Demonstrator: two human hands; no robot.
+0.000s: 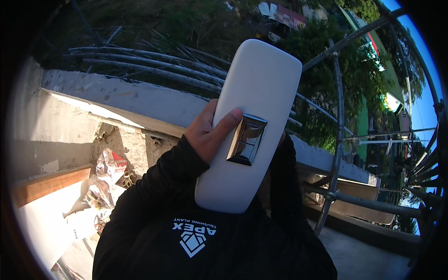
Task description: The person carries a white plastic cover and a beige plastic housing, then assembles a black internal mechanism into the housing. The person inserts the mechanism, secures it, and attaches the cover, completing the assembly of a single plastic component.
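Note:
A white toilet tank lid with rounded corners is held up in front of my chest, tilted with its far end to the right. Set into its middle is a shiny chrome dual flush button. My left hand grips the lid's left edge, thumb on top beside the button and the other fingers out of sight underneath. Only a sliver of my right hand shows at the lid's right edge; its fingers are hidden behind the lid.
Metal scaffold pipes stand at the right. A concrete ledge runs across beyond me, with long pipes past it. At the left, crumpled bags lie near a wooden board. Trees and a green building are farther off.

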